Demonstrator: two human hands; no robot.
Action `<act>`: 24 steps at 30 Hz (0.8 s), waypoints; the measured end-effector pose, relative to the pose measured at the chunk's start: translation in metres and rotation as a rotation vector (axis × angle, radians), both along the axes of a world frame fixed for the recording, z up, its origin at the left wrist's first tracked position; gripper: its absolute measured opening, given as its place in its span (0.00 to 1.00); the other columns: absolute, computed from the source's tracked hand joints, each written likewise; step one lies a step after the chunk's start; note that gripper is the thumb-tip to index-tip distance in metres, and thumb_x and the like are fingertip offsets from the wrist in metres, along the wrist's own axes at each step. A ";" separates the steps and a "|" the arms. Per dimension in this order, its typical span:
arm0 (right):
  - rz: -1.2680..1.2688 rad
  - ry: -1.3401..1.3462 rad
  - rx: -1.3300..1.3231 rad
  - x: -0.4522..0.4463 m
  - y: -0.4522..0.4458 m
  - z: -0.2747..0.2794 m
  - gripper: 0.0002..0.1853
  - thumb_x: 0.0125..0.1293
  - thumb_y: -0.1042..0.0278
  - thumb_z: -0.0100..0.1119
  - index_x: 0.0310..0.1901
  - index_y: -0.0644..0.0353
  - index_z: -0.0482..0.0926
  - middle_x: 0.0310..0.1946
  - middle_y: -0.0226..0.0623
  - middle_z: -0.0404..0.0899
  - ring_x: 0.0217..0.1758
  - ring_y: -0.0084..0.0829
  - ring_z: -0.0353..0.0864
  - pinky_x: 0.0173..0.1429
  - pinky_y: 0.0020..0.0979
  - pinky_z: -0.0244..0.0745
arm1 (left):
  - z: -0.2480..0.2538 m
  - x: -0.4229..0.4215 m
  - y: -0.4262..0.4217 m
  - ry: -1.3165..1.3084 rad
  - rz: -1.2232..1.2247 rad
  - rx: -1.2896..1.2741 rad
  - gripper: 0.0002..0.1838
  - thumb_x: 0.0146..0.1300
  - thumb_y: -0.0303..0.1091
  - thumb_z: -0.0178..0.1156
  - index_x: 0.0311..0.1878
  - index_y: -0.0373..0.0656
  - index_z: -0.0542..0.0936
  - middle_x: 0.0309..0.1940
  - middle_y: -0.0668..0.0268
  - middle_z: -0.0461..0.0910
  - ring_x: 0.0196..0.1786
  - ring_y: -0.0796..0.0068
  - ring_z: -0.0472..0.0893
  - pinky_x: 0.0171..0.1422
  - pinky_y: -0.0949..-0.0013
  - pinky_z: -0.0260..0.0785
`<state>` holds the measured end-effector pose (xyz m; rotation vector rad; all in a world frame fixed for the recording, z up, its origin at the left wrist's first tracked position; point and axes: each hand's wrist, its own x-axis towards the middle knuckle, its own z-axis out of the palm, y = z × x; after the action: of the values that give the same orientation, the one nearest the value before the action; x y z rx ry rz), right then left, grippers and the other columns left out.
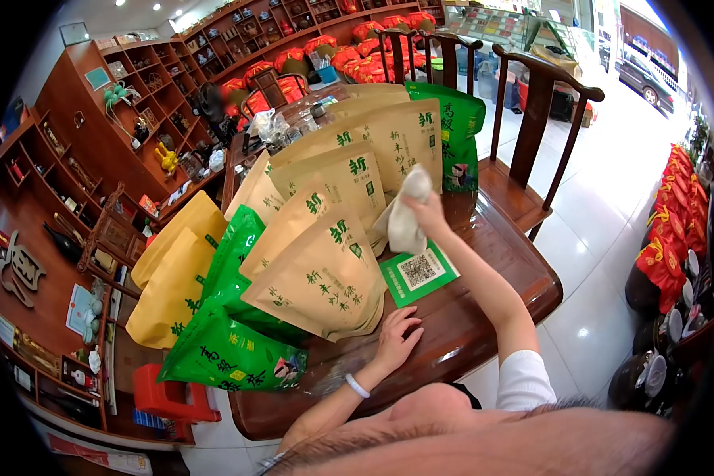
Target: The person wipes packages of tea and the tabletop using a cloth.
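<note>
Watching remotely, I see the pale cloth (405, 228) bunched, long axis near-upright in view, left of the right hand (428, 214) clenching it, by the QR card (418, 274); the left hand (397, 341) rests empty, loosely spread, on the table (496, 238).

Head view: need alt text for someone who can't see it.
A person's right hand grips a pale cloth near a green-and-white QR-code card on a glossy wooden table, while the left hand rests on the tabletop. Standing tan pouches cluster beside them, with green and yellow ones alongside; wooden chairs stand beyond.
</note>
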<state>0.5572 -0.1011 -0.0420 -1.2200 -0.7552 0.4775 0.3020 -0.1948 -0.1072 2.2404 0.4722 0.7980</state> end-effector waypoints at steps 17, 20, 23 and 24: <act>-0.253 -0.147 0.096 0.117 0.029 0.075 0.16 0.51 0.72 0.67 0.43 0.64 0.78 0.37 0.34 0.80 0.38 0.27 0.79 0.45 0.28 0.74 | -0.007 0.001 0.002 -0.025 0.010 0.041 0.08 0.53 0.33 0.62 0.35 0.42 0.80 0.51 0.63 0.76 0.57 0.62 0.71 0.61 0.62 0.61; -0.282 -0.165 0.174 0.099 -0.001 0.070 0.13 0.53 0.73 0.65 0.41 0.64 0.78 0.36 0.33 0.80 0.36 0.25 0.79 0.42 0.27 0.73 | -0.010 0.001 0.002 -0.033 0.018 0.055 0.08 0.53 0.33 0.62 0.35 0.41 0.80 0.50 0.62 0.77 0.56 0.61 0.71 0.60 0.62 0.62; -0.220 -0.138 0.282 0.079 -0.055 0.087 0.12 0.55 0.72 0.64 0.41 0.64 0.78 0.35 0.32 0.80 0.35 0.25 0.79 0.41 0.26 0.73 | -0.009 0.001 0.003 -0.067 0.039 0.032 0.10 0.54 0.33 0.62 0.38 0.40 0.80 0.48 0.60 0.78 0.53 0.60 0.74 0.57 0.62 0.64; -0.214 -0.072 0.271 0.072 -0.072 0.094 0.12 0.56 0.71 0.64 0.41 0.64 0.78 0.34 0.32 0.80 0.35 0.24 0.79 0.41 0.26 0.73 | -0.007 0.002 0.002 -0.068 0.035 0.023 0.10 0.54 0.33 0.62 0.38 0.40 0.80 0.48 0.60 0.78 0.53 0.60 0.74 0.57 0.62 0.64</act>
<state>0.6292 -0.1733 0.0516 -1.0530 -0.7152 0.1498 0.3039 -0.1932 -0.1144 2.2236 0.4730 0.8989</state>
